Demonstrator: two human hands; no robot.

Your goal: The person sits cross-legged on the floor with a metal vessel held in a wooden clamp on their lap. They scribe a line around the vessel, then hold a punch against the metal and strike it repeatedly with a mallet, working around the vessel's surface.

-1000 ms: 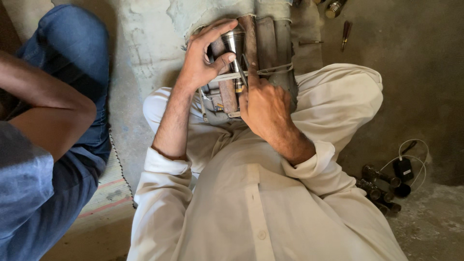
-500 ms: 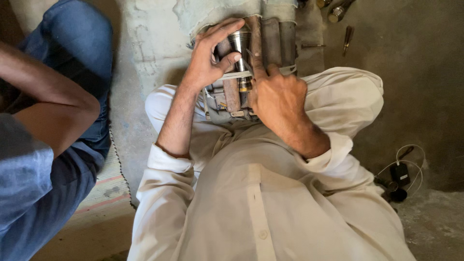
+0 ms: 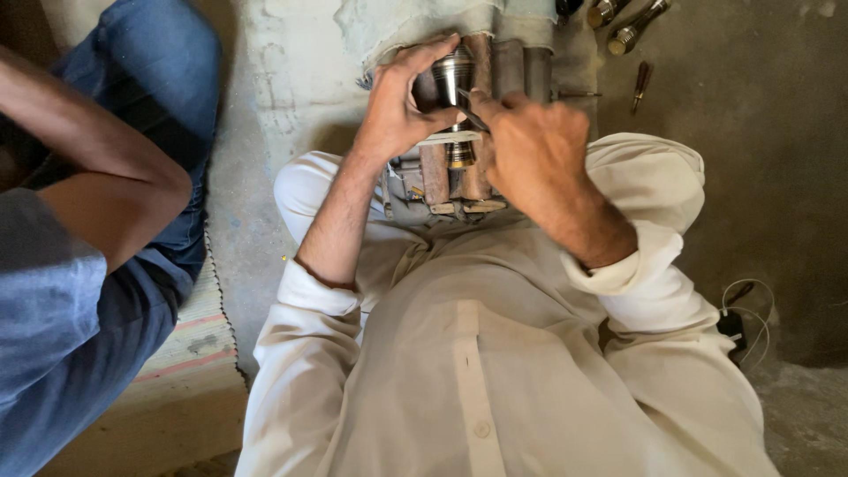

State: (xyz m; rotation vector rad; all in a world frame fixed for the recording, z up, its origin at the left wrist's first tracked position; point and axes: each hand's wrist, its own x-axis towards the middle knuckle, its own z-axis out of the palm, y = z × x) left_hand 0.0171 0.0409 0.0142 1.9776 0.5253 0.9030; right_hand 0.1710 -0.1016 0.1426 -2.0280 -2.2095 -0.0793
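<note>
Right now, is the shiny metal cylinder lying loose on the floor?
No, the left hand holds the metal cylinder up against the wooden block, while the right hand puts a thin tool to it.

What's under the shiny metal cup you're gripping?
The metal cup sits on a brass stem between brown wooden bars, above a grey cloth. The left hand and right hand cover the cup's sides, so how it seats is hidden.
</note>
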